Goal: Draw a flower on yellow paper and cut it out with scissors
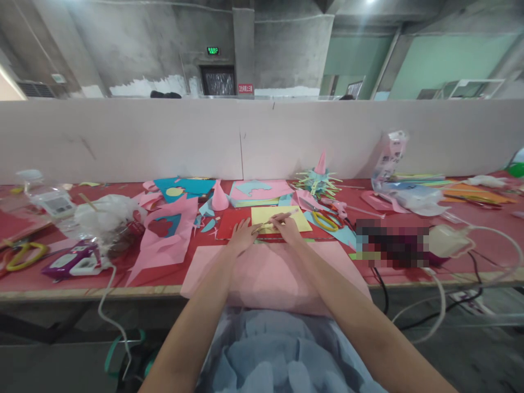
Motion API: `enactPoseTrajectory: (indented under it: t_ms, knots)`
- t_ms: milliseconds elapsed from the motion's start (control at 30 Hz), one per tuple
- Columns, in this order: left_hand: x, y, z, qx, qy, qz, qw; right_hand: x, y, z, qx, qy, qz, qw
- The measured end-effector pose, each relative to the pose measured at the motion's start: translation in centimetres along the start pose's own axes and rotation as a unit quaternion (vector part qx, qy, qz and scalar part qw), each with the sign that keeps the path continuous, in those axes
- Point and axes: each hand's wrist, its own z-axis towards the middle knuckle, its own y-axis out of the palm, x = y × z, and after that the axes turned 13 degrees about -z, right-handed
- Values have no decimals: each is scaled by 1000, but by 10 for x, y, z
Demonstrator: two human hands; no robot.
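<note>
My right hand (pixel 286 225) is closed around a slim pen (pixel 295 210) above a yellow sheet of paper (pixel 302 220). The pen's tip is too small to make out. My left hand (pixel 243 236) lies with its fingers stretched out at the left side of the yellow sheet, partly over a red sheet (pixel 229 221). A small pale paper piece (pixel 266 225) shows between the two hands. Beneath my wrists a large pink sheet (pixel 270 267) hangs over the table's front edge.
Pink cut paper (pixel 172 234), a pink cone (pixel 220 196) and a fringed paper figure (pixel 319 177) lie around. Yellow-handled scissors (pixel 325 221) are right of my hands. Further left stand a purple device (pixel 76 262), a plastic bottle (pixel 47 194) and other scissors (pixel 27 254). Cables (pixel 440 295) hang at right.
</note>
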Motion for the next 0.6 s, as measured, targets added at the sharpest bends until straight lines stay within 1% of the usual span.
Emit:
enactPoseTrajectory:
  t_ms: [100,167,400,600]
  knots:
    - [1,-1,-1,-2,1,5,1000,3,0,1,-17,-12,-56,998]
    - [3,-2,-2,0,2,7,1000,3,0,0,-21,-17,-73,997]
    - [4,-3,-3,-1,2,15,1000,0,0,-2,-30,-20,-79,996]
    - [3,-3,-3,-4,1,10,1000,4,3,-1,-26,-23,-75,997]
